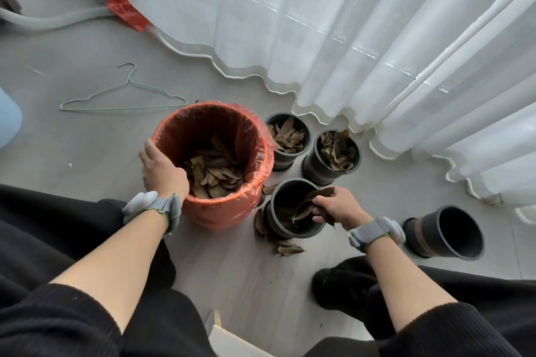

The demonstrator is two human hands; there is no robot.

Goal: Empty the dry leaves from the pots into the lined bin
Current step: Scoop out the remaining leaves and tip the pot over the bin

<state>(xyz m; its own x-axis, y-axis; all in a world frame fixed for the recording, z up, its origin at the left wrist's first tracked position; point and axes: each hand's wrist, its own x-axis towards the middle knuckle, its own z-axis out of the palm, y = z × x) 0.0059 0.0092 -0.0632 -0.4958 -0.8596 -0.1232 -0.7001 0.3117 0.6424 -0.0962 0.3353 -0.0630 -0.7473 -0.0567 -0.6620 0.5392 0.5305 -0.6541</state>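
The left hand [164, 171] curls its fingers over the near rim of the round bin lined with an orange plastic bag [220, 213]. Just right of the bin, the right hand [338, 207] pinches a bunch of dry brown leaves [307, 206] at the mouth of the nearest dark grey plastic pot [293, 181].

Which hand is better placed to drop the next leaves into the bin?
Right. The right hand has a grip on a bunch of dry leaves over the near pot, just beside the bin. The left hand holds the bin's rim, carrying no leaves.
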